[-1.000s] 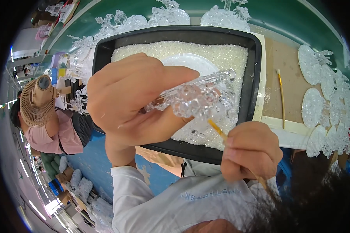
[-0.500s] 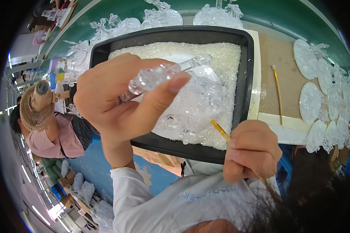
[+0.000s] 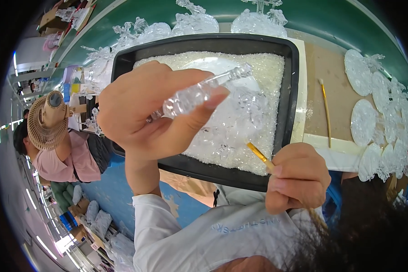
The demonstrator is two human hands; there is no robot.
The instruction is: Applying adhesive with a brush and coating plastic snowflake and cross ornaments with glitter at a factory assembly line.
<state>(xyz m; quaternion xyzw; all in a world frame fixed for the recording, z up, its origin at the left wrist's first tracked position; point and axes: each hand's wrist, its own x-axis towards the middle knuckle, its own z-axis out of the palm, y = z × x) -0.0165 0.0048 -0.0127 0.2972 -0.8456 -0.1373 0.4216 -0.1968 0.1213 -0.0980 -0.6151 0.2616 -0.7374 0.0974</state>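
Nearest, the right hand (image 3: 297,179) is closed around a thin brush (image 3: 259,156), whose tip points up and left over the black tray (image 3: 291,95). Beyond it, the left hand (image 3: 143,113) grips a clear crystal piece (image 3: 199,90) between thumb and fingers, above the tray's white granules (image 3: 272,72). The piece's long axis runs from lower left to upper right, its free end lying above the brush tip. More clear pieces (image 3: 367,109) lie farther right.

A craft workshop, probably a factory floor: a green workbench (image 3: 371,27) bearing rows of clear ornaments (image 3: 365,122), a black tray (image 3: 291,90) of white granules, a seated co-worker (image 3: 54,136).
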